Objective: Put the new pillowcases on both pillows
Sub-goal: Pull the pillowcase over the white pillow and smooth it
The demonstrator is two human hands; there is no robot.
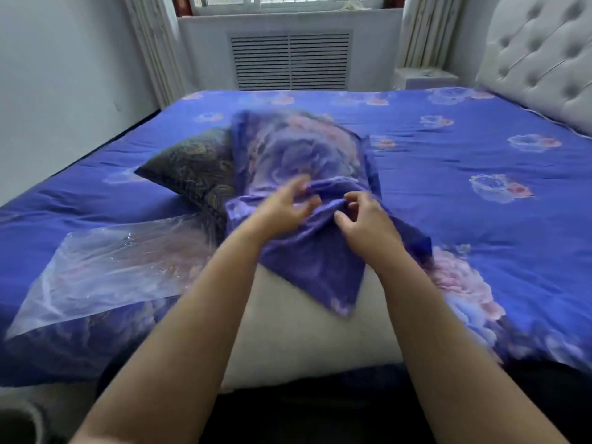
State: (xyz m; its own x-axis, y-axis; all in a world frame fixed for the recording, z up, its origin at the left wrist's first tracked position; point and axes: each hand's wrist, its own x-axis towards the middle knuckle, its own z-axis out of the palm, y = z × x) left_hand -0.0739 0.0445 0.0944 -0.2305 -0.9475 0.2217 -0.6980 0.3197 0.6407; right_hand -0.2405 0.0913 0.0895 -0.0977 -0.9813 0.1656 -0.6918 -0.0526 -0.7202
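Observation:
A bare white pillow (301, 328) lies at the near edge of the bed. A purple floral pillowcase (304, 149) is bunched over its far end and blurred by motion. My left hand (288, 206) has its fingers curled into a fold of that pillowcase. My right hand (365, 219) pinches the cloth right beside it. A second pillow (195, 168) in a dark patterned case lies behind, to the left, partly under the purple cloth.
The bed (464, 161) wears a blue floral cover. A clear plastic bag (105, 264) lies flat at the left. A tufted headboard (541, 56) stands at the right; a radiator grille (290, 60) and a window are beyond the bed.

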